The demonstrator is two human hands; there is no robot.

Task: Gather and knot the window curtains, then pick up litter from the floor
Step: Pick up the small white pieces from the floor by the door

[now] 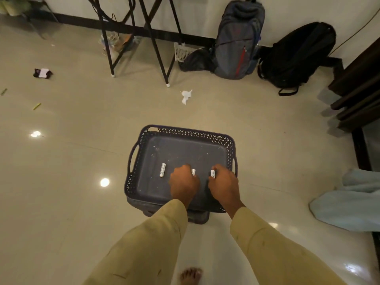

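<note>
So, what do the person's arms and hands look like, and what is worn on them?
Both arms are covered by long, loose sleeves of pale yellow-beige cloth: the left sleeve and the right sleeve end at the wrists and show a few small dark marks. The left hand and the right hand are bare, with no gloves; no watch or bracelet shows at the wrists.

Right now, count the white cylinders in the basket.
3 white cylinders: one loose in the dark plastic basket, one at the left hand, one at the right hand. Hands may hide more.
</note>
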